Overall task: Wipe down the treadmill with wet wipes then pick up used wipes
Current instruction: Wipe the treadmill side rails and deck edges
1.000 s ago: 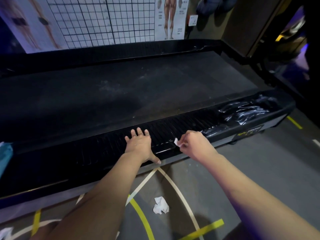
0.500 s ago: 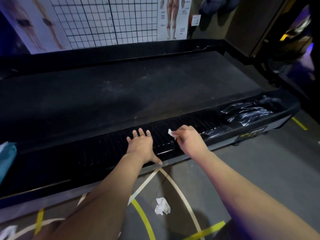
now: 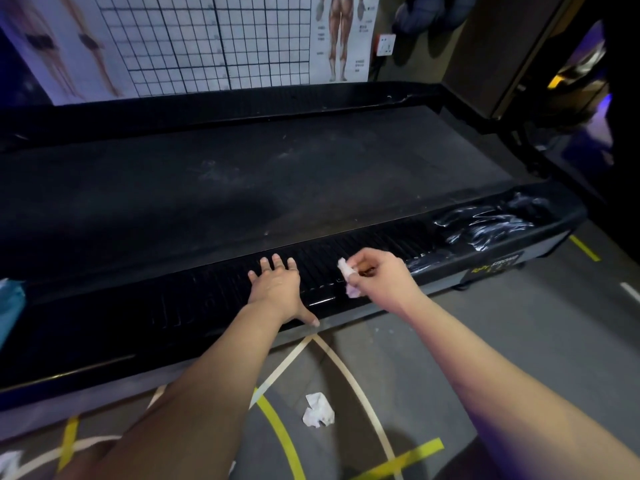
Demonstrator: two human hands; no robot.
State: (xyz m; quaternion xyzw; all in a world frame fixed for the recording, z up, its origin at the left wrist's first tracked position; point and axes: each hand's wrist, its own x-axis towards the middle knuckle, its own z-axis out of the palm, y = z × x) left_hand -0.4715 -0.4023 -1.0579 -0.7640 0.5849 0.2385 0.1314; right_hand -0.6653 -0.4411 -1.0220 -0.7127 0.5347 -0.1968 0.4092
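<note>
Your left hand point(image 3: 277, 289) rests flat, fingers straight, on the treadmill rail point(image 3: 207, 299); your right hand point(image 3: 381, 282) pinches the wet wipe point(image 3: 347, 276). Risk: the small wad may catch on the ridged surface and tear.

The room was dim and the treadmill point(image 3: 242, 188) read almost black. Violet light tinted the right edge of the frame. Glare streaked the shiny rail point(image 3: 485, 225) at centre right. Straight lines bowed near the edges; the right hand point(image 3: 381, 278) and wipe point(image 3: 344, 266) were slightly blurred.
</note>
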